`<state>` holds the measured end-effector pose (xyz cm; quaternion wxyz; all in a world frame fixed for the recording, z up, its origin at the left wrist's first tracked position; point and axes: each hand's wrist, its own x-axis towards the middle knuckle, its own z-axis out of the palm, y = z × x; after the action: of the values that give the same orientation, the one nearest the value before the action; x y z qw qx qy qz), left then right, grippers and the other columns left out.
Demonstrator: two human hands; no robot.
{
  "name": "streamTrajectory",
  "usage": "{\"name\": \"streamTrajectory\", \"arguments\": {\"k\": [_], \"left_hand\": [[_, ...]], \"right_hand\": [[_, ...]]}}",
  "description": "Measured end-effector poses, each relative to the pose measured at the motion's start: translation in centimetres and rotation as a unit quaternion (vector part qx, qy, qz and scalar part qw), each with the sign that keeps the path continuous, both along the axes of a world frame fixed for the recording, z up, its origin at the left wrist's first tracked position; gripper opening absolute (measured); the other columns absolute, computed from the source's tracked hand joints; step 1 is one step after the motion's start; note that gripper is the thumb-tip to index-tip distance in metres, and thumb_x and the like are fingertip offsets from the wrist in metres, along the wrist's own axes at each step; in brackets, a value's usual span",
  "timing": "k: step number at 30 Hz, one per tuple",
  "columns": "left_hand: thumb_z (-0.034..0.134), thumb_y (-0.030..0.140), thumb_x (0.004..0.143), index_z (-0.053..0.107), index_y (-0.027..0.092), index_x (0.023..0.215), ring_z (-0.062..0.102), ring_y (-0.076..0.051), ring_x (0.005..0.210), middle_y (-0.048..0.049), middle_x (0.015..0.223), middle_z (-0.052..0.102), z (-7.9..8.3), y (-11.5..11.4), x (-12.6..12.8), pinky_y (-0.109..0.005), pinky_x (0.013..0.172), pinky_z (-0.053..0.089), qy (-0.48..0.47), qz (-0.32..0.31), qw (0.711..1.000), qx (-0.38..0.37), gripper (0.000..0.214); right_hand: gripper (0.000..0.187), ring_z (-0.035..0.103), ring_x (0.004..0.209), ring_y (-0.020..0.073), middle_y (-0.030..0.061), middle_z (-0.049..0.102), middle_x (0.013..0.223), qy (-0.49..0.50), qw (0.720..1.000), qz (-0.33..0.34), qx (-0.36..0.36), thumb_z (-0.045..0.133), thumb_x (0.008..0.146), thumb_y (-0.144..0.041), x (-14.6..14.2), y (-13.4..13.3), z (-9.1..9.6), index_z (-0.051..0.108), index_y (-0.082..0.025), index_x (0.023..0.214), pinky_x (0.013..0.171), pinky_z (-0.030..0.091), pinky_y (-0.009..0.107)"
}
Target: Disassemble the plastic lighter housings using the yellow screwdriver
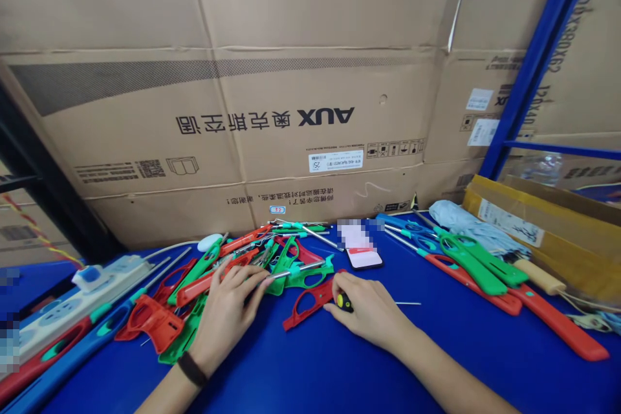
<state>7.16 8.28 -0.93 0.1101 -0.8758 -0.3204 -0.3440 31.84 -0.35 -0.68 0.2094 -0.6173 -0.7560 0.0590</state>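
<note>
Screwdriver (343,301), yellow-black grip, sits at centre of the blue table (339,375), its thin shaft pointing right. Right hand (371,318): fingers curled tight around the grip. Red lighter shell (310,305) lies just left of it, touching. Left hand (227,312): fingers loosely spread, resting on the lighter pile (194,297), red and green. Phone (363,252) is just behind, cardboard boxes (291,116) at the back.

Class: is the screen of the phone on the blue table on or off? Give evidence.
On. The phone lies face up, its screen bright white with a red bar; part of it is blurred.
</note>
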Motion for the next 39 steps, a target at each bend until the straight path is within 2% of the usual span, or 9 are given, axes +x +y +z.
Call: {"name": "streamTrajectory", "arguments": {"k": [7,10,13,17,21,23,27,34,39], "left_hand": [[0.054,0.026,0.088,0.067,0.024,0.089,0.064,-0.019,0.08,-0.0007,0.087,0.069,0.8,-0.1,-0.9,-0.049,0.102,0.027,-0.047,0.01,0.997,0.057,0.014],[0.055,0.023,0.087,0.067,0.023,0.092,0.064,-0.019,0.08,-0.0013,0.087,0.069,0.9,-0.6,-0.8,-0.048,0.103,0.028,-0.087,-0.004,0.994,0.07,0.012],[0.056,0.019,0.086,0.066,0.024,0.094,0.064,-0.017,0.078,0.0003,0.088,0.069,1.0,-1.6,-0.1,-0.049,0.106,0.022,-0.081,-0.052,0.994,0.06,0.013],[0.055,0.016,0.088,0.064,0.026,0.099,0.063,-0.014,0.08,0.0017,0.091,0.068,0.6,-3.2,1.3,-0.046,0.11,0.017,-0.032,-0.118,0.992,-0.008,0.017],[0.053,0.02,0.091,0.06,0.026,0.103,0.062,-0.013,0.086,0.002,0.096,0.067,0.4,-4.0,2.1,-0.041,0.11,0.017,0.045,-0.185,0.975,-0.113,0.015],[0.051,0.019,0.092,0.06,0.025,0.1,0.061,-0.013,0.085,0.0026,0.092,0.067,0.4,-4.0,2.1,-0.042,0.11,0.017,0.071,-0.19,0.968,-0.151,0.013],[0.05,0.023,0.092,0.058,0.025,0.101,0.06,-0.014,0.08,0.0029,0.083,0.065,0.4,-3.5,1.5,-0.048,0.108,0.015,0.091,-0.162,0.965,-0.186,0.012],[0.051,0.029,0.092,0.055,0.027,0.11,0.06,-0.014,0.078,0.0036,0.081,0.064,0.4,-3.4,1.4,-0.048,0.104,0.022,0.072,-0.148,0.968,-0.191,0.018],[0.044,0.022,0.094,0.057,0.025,0.109,0.06,-0.015,0.078,0.0009,0.087,0.066,0.5,-3.1,1.3,-0.047,0.102,0.026,0.036,-0.107,0.981,-0.158,0.02]], "right_hand": [[0.02,0.061,0.067,0.0147,-0.0029,0.062,0.079,0.024,0.998,0.01,0.061,0.054,0.086,-0.039,0.0,-0.1,0.4,0.051,-0.022,0.076,0.057,0.04,0.024],[0.016,0.063,0.072,0.0152,0.0024,0.062,0.098,0.046,0.988,-0.022,0.142,0.053,0.086,-0.037,0.1,-0.4,1.0,0.056,-0.023,0.094,0.056,0.045,0.024],[0.031,0.063,0.086,0.0169,0.0063,0.054,0.124,0.036,0.979,-0.022,0.2,0.054,0.085,-0.033,0.2,-0.8,1.6,0.053,-0.026,0.115,0.059,0.048,0.024],[0.036,0.058,0.096,0.0204,0.0017,0.066,0.106,-0.017,0.99,0.07,0.118,0.065,0.079,-0.038,0.3,-1.1,2.1,0.058,-0.028,0.113,0.072,0.048,0.028],[0.015,0.06,0.086,0.0171,-0.0016,0.068,0.091,-0.019,0.991,0.131,-0.016,0.066,0.08,-0.032,1.0,-0.8,2.0,0.063,-0.028,0.095,0.07,0.044,0.024],[0.014,0.062,0.083,0.0158,-0.0029,0.067,0.092,-0.003,0.991,0.122,-0.057,0.067,0.079,-0.029,1.7,-0.7,1.9,0.063,-0.028,0.093,0.07,0.043,0.024],[0.016,0.061,0.085,0.0178,-0.0043,0.066,0.093,0.009,0.994,0.075,-0.08,0.069,0.077,-0.029,2.9,-0.7,2.0,0.062,-0.03,0.091,0.071,0.041,0.026],[0.013,0.061,0.084,0.0194,-0.004,0.067,0.092,0.018,0.993,0.042,-0.113,0.066,0.077,-0.033,3.4,-0.7,2.1,0.063,-0.032,0.089,0.071,0.041,0.027],[0.011,0.062,0.083,0.0198,-0.0025,0.067,0.092,0.018,0.994,0.018,-0.103,0.06,0.078,-0.028,4.1,-0.6,2.2,0.061,-0.029,0.089,0.068,0.04,0.027]]}}
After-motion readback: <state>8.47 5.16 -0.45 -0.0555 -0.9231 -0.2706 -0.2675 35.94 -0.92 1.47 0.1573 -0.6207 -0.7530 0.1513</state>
